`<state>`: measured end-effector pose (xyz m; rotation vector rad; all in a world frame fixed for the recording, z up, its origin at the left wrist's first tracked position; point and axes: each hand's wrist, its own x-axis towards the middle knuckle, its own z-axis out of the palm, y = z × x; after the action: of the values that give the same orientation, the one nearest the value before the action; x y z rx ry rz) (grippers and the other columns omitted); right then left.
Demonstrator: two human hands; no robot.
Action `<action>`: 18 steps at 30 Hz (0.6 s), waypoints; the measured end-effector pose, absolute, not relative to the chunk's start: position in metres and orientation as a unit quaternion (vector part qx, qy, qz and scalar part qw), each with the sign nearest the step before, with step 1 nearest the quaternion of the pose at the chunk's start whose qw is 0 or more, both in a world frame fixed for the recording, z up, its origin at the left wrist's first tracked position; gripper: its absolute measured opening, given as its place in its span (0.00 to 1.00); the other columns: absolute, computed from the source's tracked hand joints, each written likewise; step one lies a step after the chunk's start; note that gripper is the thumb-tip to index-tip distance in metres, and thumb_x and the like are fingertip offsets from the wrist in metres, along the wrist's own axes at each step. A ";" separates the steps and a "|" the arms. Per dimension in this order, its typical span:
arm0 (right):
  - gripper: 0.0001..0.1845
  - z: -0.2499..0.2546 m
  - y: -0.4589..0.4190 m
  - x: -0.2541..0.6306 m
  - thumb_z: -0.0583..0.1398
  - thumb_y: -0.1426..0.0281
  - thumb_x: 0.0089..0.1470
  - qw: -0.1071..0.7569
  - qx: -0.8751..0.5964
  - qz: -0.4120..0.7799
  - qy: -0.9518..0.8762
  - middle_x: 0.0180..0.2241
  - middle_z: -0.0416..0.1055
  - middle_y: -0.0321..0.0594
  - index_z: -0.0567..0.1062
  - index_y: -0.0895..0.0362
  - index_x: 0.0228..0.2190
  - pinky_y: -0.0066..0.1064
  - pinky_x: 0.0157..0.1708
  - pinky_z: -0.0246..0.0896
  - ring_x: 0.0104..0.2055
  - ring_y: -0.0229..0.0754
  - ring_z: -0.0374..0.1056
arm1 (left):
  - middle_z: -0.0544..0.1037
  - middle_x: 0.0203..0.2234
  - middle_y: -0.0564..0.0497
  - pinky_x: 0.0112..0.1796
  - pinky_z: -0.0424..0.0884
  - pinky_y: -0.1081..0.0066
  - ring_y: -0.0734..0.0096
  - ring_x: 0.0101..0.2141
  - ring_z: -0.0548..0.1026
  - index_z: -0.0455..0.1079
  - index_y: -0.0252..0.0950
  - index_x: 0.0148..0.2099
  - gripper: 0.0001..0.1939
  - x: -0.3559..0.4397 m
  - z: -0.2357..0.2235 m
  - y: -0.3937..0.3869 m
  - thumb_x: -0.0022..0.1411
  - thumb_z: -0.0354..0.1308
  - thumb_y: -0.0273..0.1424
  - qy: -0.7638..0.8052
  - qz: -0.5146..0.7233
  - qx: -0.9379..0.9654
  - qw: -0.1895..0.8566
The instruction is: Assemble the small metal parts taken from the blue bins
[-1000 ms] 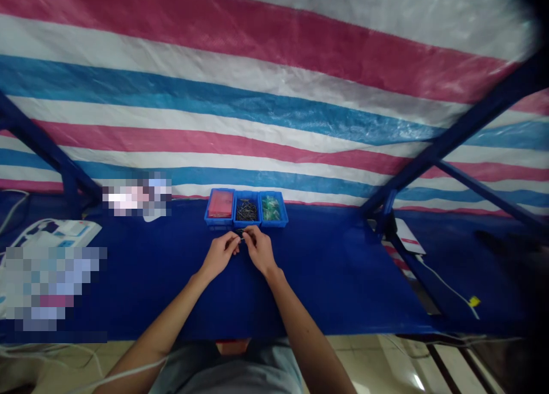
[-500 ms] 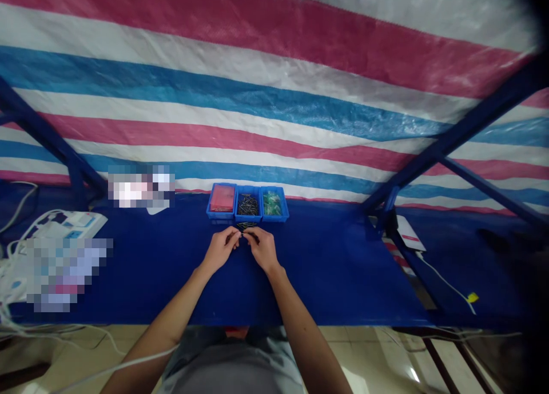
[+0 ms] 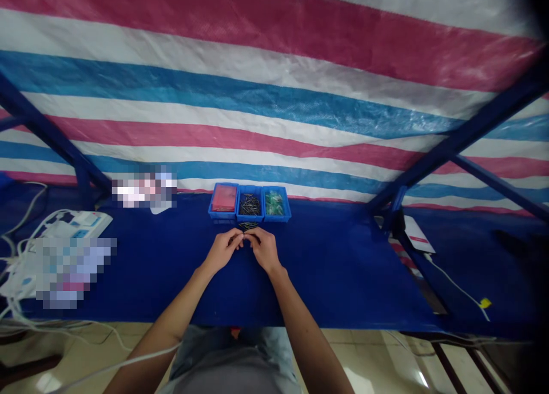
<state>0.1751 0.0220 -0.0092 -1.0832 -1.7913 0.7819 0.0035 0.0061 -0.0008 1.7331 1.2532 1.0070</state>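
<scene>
Currently, both hands work over the middle of the blue worktop [image 3: 343,268], closer to its far edge than to its near one. The left hand [image 3: 223,250] and the right hand [image 3: 265,249] meet at the fingertips, thumbs and forefingers drawn together and the other fingers curled in; whether anything is pinched there is too small to tell. Just beyond the fingertips, a small heap [image 3: 248,226] of thin, dark, screw-like pieces lies on the worktop, right in front of the middle bin [image 3: 250,217]. That bin stands in a row of three blue ones along the far edge, and more of the same kind of pieces [image 3: 249,205] fill it. The left bin [image 3: 223,215] carries flat red packets [image 3: 224,198], and the right bin [image 3: 277,217] holds green ones [image 3: 273,203] in clear wrapping. Toward the worktop's left edge sits a white device [image 3: 92,225] with tangled cables, partly blurred out. By the far right corner, next to a blue metal bar [image 3: 433,159], a white box [image 3: 417,235] lies with a pale cable [image 3: 450,281] running from it toward a yellow tag [image 3: 485,303]. Behind everything hangs a striped sheet [image 3: 257,108] in red, white and blue.
</scene>
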 end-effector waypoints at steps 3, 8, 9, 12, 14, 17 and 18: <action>0.11 -0.009 0.021 0.175 0.57 0.69 0.62 0.443 -0.430 0.321 -0.719 0.31 0.77 0.39 0.81 0.53 0.38 0.29 0.35 0.66 0.29 0.39 0.71 | 0.76 0.25 0.52 0.33 0.68 0.73 0.71 0.27 0.73 0.71 0.36 0.37 0.17 0.003 -0.001 0.006 0.70 0.50 0.43 0.491 0.397 0.675 0.381; 0.12 -0.008 0.019 0.176 0.56 0.70 0.62 0.447 -0.421 0.334 -0.715 0.34 0.78 0.39 0.81 0.53 0.38 0.29 0.35 0.66 0.28 0.38 0.71 | 0.76 0.25 0.53 0.33 0.68 0.73 0.71 0.27 0.74 0.71 0.36 0.36 0.16 0.004 -0.001 0.006 0.70 0.51 0.42 0.488 0.402 0.668 0.392; 0.12 -0.008 0.019 0.176 0.56 0.70 0.62 0.447 -0.417 0.334 -0.718 0.35 0.78 0.39 0.81 0.52 0.38 0.29 0.35 0.66 0.28 0.38 0.71 | 0.76 0.25 0.53 0.33 0.68 0.73 0.71 0.27 0.74 0.71 0.36 0.36 0.16 0.004 0.000 0.006 0.70 0.51 0.42 0.486 0.401 0.669 0.393; 0.13 -0.009 0.018 0.178 0.56 0.70 0.63 0.452 -0.403 0.332 -0.723 0.37 0.78 0.39 0.82 0.52 0.37 0.29 0.37 0.67 0.32 0.39 0.72 | 0.77 0.25 0.52 0.33 0.67 0.73 0.71 0.27 0.74 0.72 0.36 0.35 0.16 0.004 0.001 0.006 0.69 0.52 0.41 0.483 0.392 0.676 0.394; 0.13 -0.010 0.018 0.178 0.56 0.70 0.63 0.454 -0.401 0.329 -0.725 0.39 0.78 0.40 0.82 0.52 0.36 0.29 0.38 0.68 0.35 0.40 0.73 | 0.76 0.24 0.52 0.33 0.67 0.73 0.71 0.27 0.73 0.72 0.35 0.34 0.16 0.003 0.002 0.006 0.69 0.52 0.41 0.481 0.389 0.680 0.393; 0.13 -0.012 0.018 0.176 0.56 0.70 0.63 0.451 -0.407 0.319 -0.727 0.39 0.78 0.40 0.82 0.51 0.37 0.30 0.39 0.68 0.38 0.41 0.74 | 0.76 0.25 0.52 0.33 0.66 0.74 0.71 0.27 0.73 0.71 0.35 0.33 0.17 0.002 0.003 0.005 0.70 0.51 0.40 0.473 0.389 0.686 0.392; 0.13 -0.013 0.018 0.175 0.56 0.70 0.63 0.450 -0.410 0.314 -0.729 0.38 0.78 0.40 0.81 0.51 0.37 0.30 0.40 0.67 0.38 0.42 0.74 | 0.76 0.25 0.52 0.33 0.66 0.74 0.71 0.27 0.73 0.71 0.35 0.33 0.17 0.002 0.004 0.005 0.70 0.51 0.39 0.471 0.389 0.688 0.390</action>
<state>0.1754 0.0177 -0.0127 -1.0124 -1.8014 0.7752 0.0021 0.0047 0.0040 1.7499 1.1981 0.9898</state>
